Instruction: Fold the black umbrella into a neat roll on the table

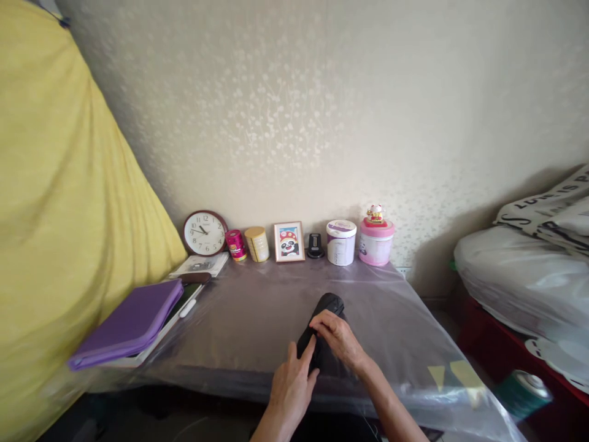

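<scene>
A black folded umbrella [331,302], by its long shape and dark cloth, lies slanted on the plastic-covered table, its far end pointing away from me. My left hand [293,382] is at its near end, index finger stretched along the cloth and thumb on the other side. Fingertips of my right hand [337,334] are pinched together on the umbrella's middle, seemingly on a bit of cloth or strap too small to make out. Both hands cover much of its near half.
Along the wall stand a clock [205,233], a pink can [236,245], a yellow can [257,244], a panda picture frame [289,242], a black device [315,245] and two tubs [341,243]. A purple folder [129,322] lies left. A green can [524,393] is beyond the right edge.
</scene>
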A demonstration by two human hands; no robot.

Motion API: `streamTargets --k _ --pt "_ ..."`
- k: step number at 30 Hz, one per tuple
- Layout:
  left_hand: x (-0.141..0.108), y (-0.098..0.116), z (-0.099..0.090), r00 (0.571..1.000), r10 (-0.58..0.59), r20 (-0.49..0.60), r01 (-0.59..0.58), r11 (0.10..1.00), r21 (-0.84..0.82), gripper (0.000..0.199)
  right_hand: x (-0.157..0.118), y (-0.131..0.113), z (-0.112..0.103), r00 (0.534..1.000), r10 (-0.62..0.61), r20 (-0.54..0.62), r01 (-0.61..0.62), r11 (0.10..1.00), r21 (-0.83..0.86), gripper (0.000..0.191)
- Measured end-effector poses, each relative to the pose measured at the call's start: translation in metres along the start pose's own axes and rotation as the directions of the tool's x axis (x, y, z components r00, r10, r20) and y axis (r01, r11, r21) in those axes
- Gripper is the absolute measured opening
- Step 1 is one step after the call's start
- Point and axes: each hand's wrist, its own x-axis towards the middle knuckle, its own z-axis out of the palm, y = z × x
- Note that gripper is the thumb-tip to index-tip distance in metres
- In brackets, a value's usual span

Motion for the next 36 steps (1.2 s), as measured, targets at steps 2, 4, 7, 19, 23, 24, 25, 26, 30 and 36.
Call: streamTargets --k 2,4,7,19,23,24,25,26,30,36 --pt "0.000 0.000 0.002 1.000 0.000 -0.007 0.000 1.000 0.010 0.053 0.009 0.005 0.006 0.999 -0.012 0.038 0.015 0.996 -0.082 0.024" --pt "-0.001 -0.001 0.003 1.000 -0.011 -0.018 0.011 1.000 0.005 0.053 0.015 0.008 0.012 0.997 0.017 0.073 -0.003 0.981 -0.192 0.021" --pt "-0.003 -0.003 0.002 0.999 -0.023 -0.028 0.022 0.999 -0.043 0.058 0.021 0.012 0.022 0.993 0.101 0.056 -0.077 0.942 -0.328 0.019" --pt "-0.037 -0.016 -0.005 0.998 -0.030 0.047 0.037 0.988 -0.147 0.075 0.024 0.018 0.005 0.903 0.414 -0.114 -0.331 0.841 0.428 0.027" --pt "-0.037 -0.012 -0.009 1.000 -0.008 0.007 0.009 0.989 -0.148 0.076 0.023 0.008 0.008 0.987 0.161 -0.007 -0.158 0.976 0.149 0.023" --pt "-0.036 -0.011 -0.009 1.000 -0.001 -0.006 0.000 0.990 -0.144 0.076 0.023 0.006 0.010 0.995 0.094 0.028 -0.096 0.994 0.057 0.025" --pt "-0.036 -0.010 -0.010 1.000 0.005 -0.011 -0.006 0.990 -0.138 0.077 0.022 0.005 0.011 0.997 0.047 0.060 -0.045 0.998 -0.031 0.029" --pt "-0.035 -0.010 -0.010 1.000 0.009 -0.010 -0.011 0.991 -0.132 0.077 0.022 0.004 0.013 0.996 0.023 0.090 -0.013 0.994 -0.111 0.032" --pt "-0.029 -0.009 -0.007 1.000 -0.001 0.014 0.003 0.993 -0.121 0.075 0.022 0.005 0.015 0.991 0.024 0.133 0.011 0.966 -0.256 0.026" --pt "-0.025 -0.013 0.001 1.000 0.006 0.005 -0.005 0.990 -0.144 0.073 0.010 0.005 0.005 0.998 0.032 0.046 -0.034 0.998 0.045 0.017"
